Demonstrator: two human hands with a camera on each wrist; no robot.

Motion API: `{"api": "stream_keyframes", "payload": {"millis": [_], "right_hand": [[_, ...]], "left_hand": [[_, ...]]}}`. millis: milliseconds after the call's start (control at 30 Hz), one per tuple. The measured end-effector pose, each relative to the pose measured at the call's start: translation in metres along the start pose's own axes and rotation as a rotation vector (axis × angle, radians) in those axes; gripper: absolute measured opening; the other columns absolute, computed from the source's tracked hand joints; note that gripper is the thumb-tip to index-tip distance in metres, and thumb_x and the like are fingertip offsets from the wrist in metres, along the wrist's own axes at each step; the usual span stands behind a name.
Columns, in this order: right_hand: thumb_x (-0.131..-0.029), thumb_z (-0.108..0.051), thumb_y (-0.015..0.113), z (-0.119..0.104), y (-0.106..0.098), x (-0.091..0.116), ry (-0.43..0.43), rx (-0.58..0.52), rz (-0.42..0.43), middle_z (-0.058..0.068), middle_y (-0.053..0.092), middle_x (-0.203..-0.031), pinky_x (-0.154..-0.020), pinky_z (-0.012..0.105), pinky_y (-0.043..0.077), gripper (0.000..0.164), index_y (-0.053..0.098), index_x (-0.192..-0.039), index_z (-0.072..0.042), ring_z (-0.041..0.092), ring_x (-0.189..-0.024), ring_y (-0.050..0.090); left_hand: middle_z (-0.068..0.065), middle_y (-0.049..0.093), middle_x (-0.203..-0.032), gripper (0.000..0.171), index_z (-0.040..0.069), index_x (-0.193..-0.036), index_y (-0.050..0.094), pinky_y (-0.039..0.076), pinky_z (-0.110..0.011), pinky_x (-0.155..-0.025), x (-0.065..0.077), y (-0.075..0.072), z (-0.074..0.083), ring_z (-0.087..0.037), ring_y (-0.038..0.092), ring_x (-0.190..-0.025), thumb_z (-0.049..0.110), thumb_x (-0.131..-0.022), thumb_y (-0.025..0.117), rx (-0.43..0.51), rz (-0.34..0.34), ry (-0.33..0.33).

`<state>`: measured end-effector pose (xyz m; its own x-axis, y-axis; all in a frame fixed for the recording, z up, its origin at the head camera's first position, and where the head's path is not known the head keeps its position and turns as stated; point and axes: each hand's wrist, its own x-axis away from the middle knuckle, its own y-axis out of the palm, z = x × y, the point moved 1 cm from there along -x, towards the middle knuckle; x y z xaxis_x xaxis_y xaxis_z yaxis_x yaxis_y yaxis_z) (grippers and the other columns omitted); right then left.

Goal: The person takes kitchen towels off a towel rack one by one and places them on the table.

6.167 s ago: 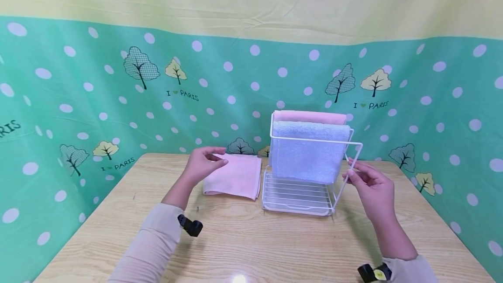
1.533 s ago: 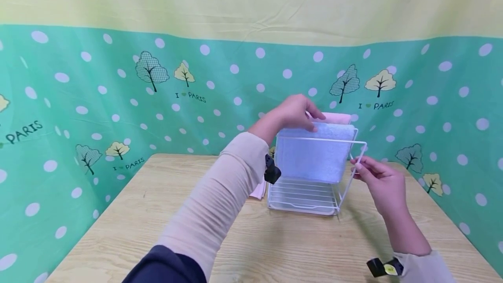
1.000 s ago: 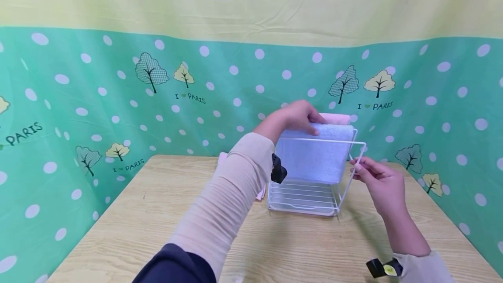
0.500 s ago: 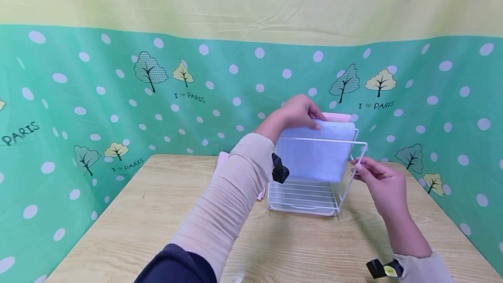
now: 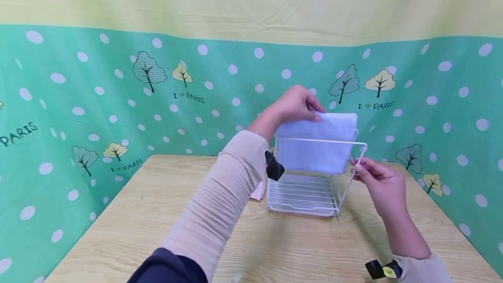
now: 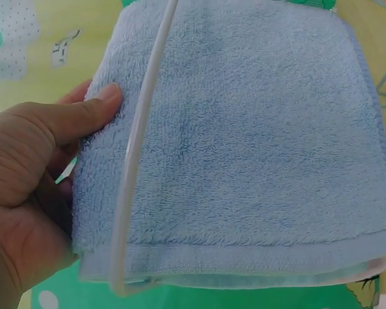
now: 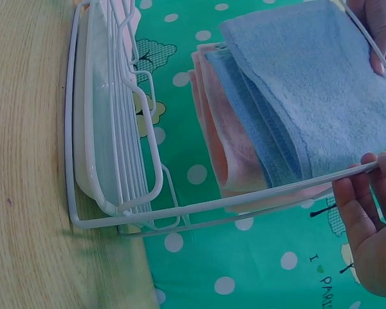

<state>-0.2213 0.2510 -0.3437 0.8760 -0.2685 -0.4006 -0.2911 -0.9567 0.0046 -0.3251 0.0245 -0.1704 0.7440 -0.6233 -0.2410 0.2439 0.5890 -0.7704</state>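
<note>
At the upper edge of a light blue towel [image 5: 314,150], my left hand [image 5: 295,105] pinches the cloth between thumb and fingers. In the left wrist view the thumb of the left hand [image 6: 35,161] lies on the towel's front face. The towel hangs within a white wire rack [image 5: 302,208], behind its front bar. My right hand [image 5: 383,187] holds the rack's right side wire with fingertips and thumb, also seen with that wire [image 7: 264,195] in the right wrist view. A pink towel [image 7: 225,132] hangs behind the blue one; the head view hides it.
A folded pink cloth [image 5: 257,191] lies on the wooden table [image 5: 129,213] left of the rack, mostly hidden by the left sleeve. Wire slats and a tray form the rack's base. A green and yellow patterned curtain [image 5: 220,134] stands behind the table.
My left hand has gone from beside the folded pink cloth to the rack. In the last half second it has lifted the blue towel, covering the pink one. The right hand keeps its hold.
</note>
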Motion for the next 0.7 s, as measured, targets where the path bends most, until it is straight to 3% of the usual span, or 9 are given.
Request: {"api": "stream_keyframes", "payload": {"millis": [333,700], "right_hand": [[-0.09,-0.006,0.07,-0.001,0.001,0.0,-0.007,-0.023,-0.009,-0.005,0.073,-0.096,-0.073,0.02,0.055,0.028,0.07,-0.116,0.001,0.007,-0.086,0.068],[-0.089,-0.007,0.07,0.0,0.0,0.0,-0.005,-0.026,-0.012,-0.002,0.073,-0.098,-0.074,0.021,0.055,0.028,0.07,-0.116,0.0,0.007,-0.085,0.069]], "left_hand": [[0.007,0.072,-0.092,0.021,0.014,-0.101,0.078,0.048,-0.017,-0.077,0.009,-0.011,0.001,-0.009,0.06,-0.09,0.01,-0.081,0.081,-0.043,0.052,0.018],[0.006,0.072,-0.095,0.015,0.015,-0.096,0.079,0.049,-0.02,-0.075,0.019,-0.02,-0.002,-0.008,0.06,-0.095,0.009,-0.082,0.079,0.004,0.209,0.022]]}}
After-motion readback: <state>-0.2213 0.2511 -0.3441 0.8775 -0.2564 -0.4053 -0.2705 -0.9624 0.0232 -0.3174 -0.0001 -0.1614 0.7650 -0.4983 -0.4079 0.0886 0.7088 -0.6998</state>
